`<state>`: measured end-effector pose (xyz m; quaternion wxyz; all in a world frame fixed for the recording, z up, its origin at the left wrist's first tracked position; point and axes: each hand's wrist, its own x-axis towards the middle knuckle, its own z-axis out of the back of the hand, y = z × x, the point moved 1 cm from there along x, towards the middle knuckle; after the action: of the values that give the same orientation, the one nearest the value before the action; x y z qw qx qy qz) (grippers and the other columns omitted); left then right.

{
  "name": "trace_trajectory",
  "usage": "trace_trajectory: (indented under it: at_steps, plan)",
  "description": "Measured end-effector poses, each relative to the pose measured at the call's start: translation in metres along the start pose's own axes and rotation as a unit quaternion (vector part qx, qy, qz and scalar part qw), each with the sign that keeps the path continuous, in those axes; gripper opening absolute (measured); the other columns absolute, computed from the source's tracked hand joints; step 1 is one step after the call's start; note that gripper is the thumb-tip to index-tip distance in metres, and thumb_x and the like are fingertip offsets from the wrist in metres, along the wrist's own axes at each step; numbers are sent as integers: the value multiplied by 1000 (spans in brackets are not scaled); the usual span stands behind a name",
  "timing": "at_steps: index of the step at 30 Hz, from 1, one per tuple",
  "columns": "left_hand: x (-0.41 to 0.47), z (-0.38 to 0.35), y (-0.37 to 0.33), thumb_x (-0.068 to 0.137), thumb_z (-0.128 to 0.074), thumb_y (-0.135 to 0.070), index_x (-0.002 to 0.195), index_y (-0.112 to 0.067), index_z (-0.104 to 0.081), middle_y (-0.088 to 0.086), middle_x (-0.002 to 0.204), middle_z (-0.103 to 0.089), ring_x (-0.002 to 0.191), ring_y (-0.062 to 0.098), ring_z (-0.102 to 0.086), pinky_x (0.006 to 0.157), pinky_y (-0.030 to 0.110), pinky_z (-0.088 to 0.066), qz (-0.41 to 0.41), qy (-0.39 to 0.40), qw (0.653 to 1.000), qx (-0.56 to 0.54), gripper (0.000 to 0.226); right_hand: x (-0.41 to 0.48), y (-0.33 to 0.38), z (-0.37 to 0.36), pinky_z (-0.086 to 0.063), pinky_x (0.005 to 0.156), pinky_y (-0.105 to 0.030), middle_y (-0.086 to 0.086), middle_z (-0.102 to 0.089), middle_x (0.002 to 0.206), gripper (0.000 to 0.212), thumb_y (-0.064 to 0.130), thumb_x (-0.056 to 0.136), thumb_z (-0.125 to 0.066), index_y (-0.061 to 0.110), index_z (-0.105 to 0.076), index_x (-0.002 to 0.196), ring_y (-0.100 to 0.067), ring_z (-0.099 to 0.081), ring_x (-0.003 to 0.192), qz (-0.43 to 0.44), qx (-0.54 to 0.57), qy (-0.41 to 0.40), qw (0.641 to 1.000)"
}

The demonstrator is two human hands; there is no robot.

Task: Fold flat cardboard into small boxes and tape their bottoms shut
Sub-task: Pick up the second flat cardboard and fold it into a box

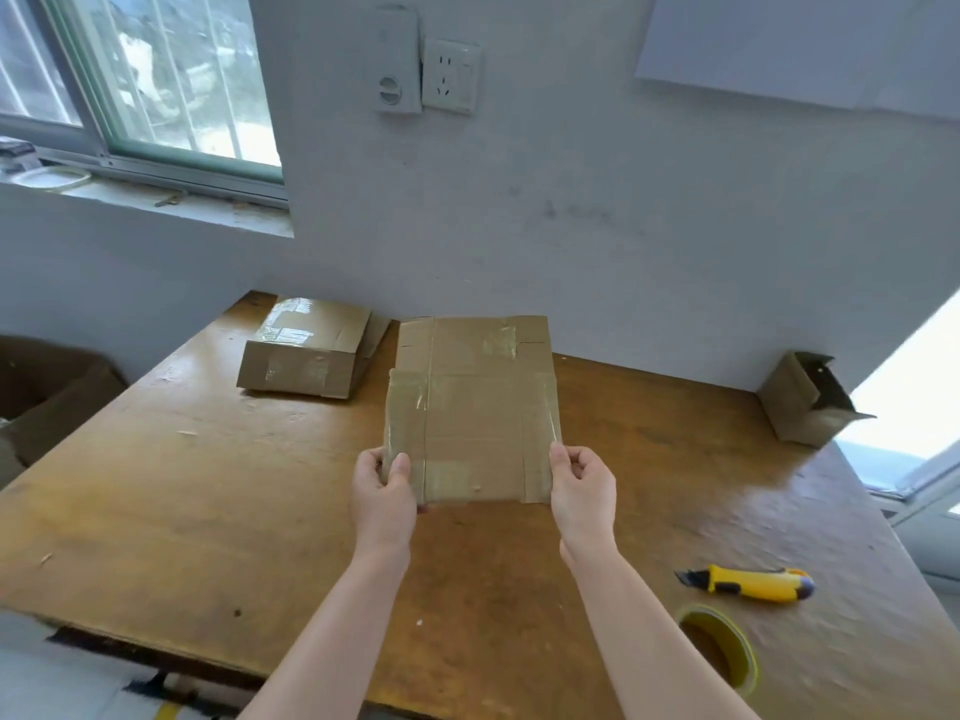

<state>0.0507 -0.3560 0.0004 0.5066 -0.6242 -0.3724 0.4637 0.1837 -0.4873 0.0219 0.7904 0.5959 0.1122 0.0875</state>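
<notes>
Flattened cardboard box held up over the counter

Left hand [383, 493] and right hand [581, 485] each pinch a lower corner of the taped flat cardboard box [470, 407] above the wooden counter [208, 485].

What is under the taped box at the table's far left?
A cardboard strip pokes out along the right edge of the taped box, seemingly beneath it. The box covers the rest.

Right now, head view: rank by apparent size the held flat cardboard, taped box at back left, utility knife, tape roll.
1. flat cardboard, held nearer the camera, which inflates it
2. taped box
3. utility knife and tape roll: they look about alike, so no ranking
</notes>
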Motion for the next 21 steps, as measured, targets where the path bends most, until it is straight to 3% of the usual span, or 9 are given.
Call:
trace_trajectory:
  at_steps: [5,8,10,12,17,21]
  plan:
    - [-49,2,16,100,-48,-19,92,-27,-54,-1,98,-64,86,18,-64,64,37,-58,-2,28,1000,11,13,-38,-20,43,-43,59,-20,1,-66,83,19,29,100,-50,18,-63,93,-11,-59,75,-3,-5,-21,1000]
    - [-80,6,27,100,-48,-22,93,-28,-53,-1,98,-63,87,17,-64,56,26,-54,-1,50,999,22,10,-64,-32,68,-53,67,-31,-1,-68,86,20,28,100,-50,15,-65,98,-16,-63,82,-14,2,-39,999]
    - [-102,7,35,100,-48,-22,93,-28,-53,0,99,-63,88,17,-64,58,28,-56,7,59,998,35,10,-82,-41,87,-55,73,-34,-1,-68,89,19,27,100,-50,15,-65,101,-17,-63,85,-24,1,-52,998]
    - [-124,6,41,100,-48,-22,93,-29,-53,0,100,-64,88,17,-64,62,33,-58,10,68,997,43,11,-96,-49,106,-51,66,-28,0,-68,88,17,26,100,-50,16,-64,101,-16,-63,83,-24,5,-62,998]
    - [-168,-6,49,100,-49,-21,92,-29,-53,-3,98,-62,85,17,-65,54,29,-57,10,100,993,61,11,-119,-63,154,-41,57,-21,2,-65,78,18,25,101,-49,18,-63,93,-11,-57,68,-40,22,-83,996]
    - [-197,-28,57,100,-48,-21,100,-22,-54,1,101,-63,88,22,-65,63,37,-60,19,124,988,86,7,-124,-71,193,-36,51,-18,6,-56,69,19,23,99,-49,15,-64,91,-7,-47,59,-53,33,-94,994]
